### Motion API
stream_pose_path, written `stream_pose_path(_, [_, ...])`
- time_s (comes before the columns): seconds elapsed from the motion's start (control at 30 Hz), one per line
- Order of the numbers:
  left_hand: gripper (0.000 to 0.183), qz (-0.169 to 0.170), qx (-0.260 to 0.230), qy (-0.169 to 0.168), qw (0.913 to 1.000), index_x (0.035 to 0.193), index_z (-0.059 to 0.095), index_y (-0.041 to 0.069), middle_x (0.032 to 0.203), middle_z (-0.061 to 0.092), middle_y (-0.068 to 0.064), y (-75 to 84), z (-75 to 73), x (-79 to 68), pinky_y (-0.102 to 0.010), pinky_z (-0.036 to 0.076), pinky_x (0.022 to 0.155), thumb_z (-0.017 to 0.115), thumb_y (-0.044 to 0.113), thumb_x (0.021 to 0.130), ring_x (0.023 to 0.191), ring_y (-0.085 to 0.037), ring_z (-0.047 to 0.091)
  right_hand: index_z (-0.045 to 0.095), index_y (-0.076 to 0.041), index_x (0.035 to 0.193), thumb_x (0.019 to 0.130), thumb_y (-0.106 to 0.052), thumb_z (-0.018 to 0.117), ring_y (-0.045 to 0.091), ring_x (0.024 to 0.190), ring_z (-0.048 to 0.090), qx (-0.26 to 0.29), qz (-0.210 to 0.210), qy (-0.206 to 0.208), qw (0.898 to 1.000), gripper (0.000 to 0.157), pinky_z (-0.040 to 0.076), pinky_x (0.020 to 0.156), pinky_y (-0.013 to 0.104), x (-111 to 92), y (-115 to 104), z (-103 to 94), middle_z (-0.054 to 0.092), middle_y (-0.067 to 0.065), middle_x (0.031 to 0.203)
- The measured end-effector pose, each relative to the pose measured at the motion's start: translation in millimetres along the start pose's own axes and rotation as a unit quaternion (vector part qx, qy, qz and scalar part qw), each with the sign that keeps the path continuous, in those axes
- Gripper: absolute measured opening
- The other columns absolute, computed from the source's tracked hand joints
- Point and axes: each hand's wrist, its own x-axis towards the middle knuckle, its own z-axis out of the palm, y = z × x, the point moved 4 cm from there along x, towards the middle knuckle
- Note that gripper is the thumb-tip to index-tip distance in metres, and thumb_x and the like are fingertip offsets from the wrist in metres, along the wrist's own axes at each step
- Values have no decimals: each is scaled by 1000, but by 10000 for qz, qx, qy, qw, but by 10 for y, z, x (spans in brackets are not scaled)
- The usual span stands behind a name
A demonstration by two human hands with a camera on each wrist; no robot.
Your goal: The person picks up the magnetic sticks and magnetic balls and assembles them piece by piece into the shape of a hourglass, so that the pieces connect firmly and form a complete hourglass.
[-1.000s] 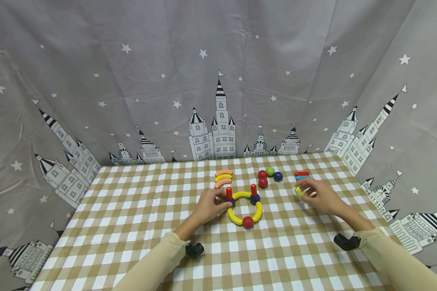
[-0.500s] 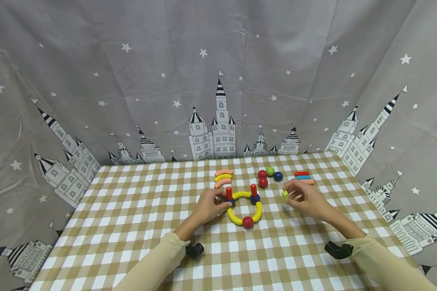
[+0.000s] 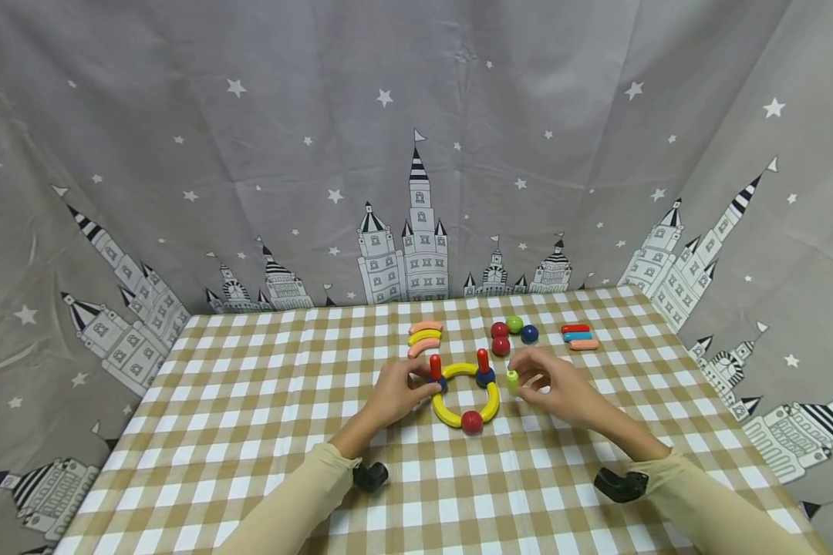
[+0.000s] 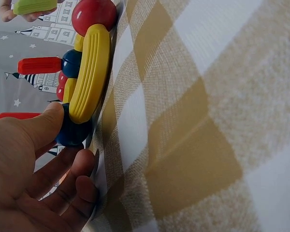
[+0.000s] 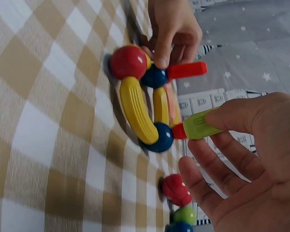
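Three curved yellow pieces [image 3: 490, 402] form a ring on the cloth, joined by a red ball [image 3: 472, 422] at the near side and two dark blue balls. A red stick stands upright on each blue ball, the left stick [image 3: 435, 368] and the right stick [image 3: 483, 360]. My left hand [image 3: 396, 389] pinches the left blue ball [image 4: 73, 134], thumb on top and fingers below. Between thumb and fingers, my right hand [image 3: 557, 387] holds a short light green stick [image 3: 512, 382] upright, just right of the right blue ball [image 3: 485, 377].
Behind the ring lie curved pieces, two orange and one yellow [image 3: 425, 334]. Several loose balls sit to their right, including a green ball [image 3: 514, 324] and a blue ball [image 3: 529, 334]. Farther right are red, blue [image 3: 578, 336] and orange sticks. A checked cloth [image 3: 264, 401] covers the table.
My right hand has carried the green stick leftward from beside the stick row to near the ring, uncovering the orange stick. My left hand stays on the blue ball.
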Motion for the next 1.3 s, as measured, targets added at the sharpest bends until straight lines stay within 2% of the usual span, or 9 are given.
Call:
stream_pose_path(0.23, [18,-29,-14,36,10000,100,77,11,94,76,0,5,-10,-1,-25,51,66,86,17,86,77,-17,63,62,-6,117,88,7,74,23,98,67,169,32,-76,9998,33,59,81,31,64,-52,163,65,8,112])
stream_pose_path(0.5, [19,6,-56,40,10000,102,77,8,97,76,-2,6,-2,-15,-24,51,66,84,16,87,77,-15,63,61,-10,115,89,2,76,22,99,67,296,54,-133,9995,32,59,82,32,90,-123,324,64,4,109])
stream_pose_path(0.73, [18,0,-83,57,9999,103,77,8,97,76,-1,-6,12,-15,-25,52,68,84,15,87,80,-14,64,61,-9,114,89,2,76,20,97,68,466,-191,-113,9987,31,60,79,33,115,-113,470,66,4,106])
stream_pose_path(0.83, [17,64,-106,76,9999,102,77,8,96,76,-1,-4,15,-12,-25,53,68,84,15,87,81,-15,65,60,-9,114,89,2,76,19,97,68,543,-136,-166,9983,32,60,79,33,113,-99,522,65,3,105])
stream_pose_path(1.1, [14,78,-41,111,9999,95,75,11,92,76,-3,-13,16,1,-24,51,65,85,15,86,72,-15,62,60,-4,117,88,2,77,20,97,67,400,44,-202,9990,34,58,79,31,102,-116,606,64,0,107])
stream_pose_path(1.3, [14,59,-56,78,9999,95,75,11,93,76,-3,-17,17,1,-24,51,65,85,15,86,72,-15,62,60,-8,114,87,4,77,20,96,68,455,4,-103,9989,34,59,78,32,89,-123,628,64,0,107])
